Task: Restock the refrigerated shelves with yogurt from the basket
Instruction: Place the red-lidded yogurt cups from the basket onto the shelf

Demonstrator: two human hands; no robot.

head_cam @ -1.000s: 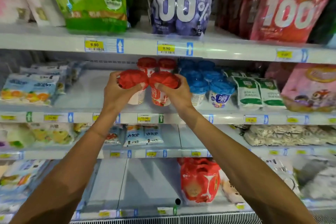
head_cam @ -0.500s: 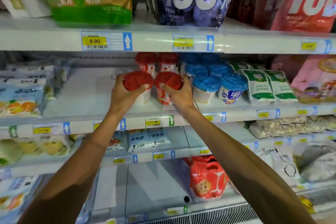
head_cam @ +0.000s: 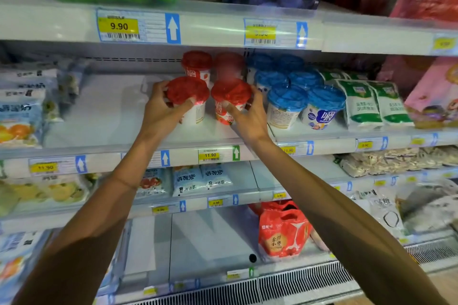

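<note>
Middle refrigerated shelf [head_cam: 99,119]: two red-lidded yogurt cups, upright, side by side and nearly touching. The left cup [head_cam: 187,91] is gripped just under its lid by the left hand [head_cam: 161,114], fingers [head_cam: 158,86] curled behind it and thumb in front, and the right cup [head_cam: 231,93] is gripped the same way by the right hand [head_cam: 249,119]; whether their bases rest on the shelf cannot be told. Directly behind stand two more red-lidded cups [head_cam: 197,63], just to the right a cluster of blue-lidded cups [head_cam: 285,99], then green-and-white pouches [head_cam: 364,104], with a yellow 11.90 price tag [head_cam: 210,155] on the shelf edge below the held cups.
</note>
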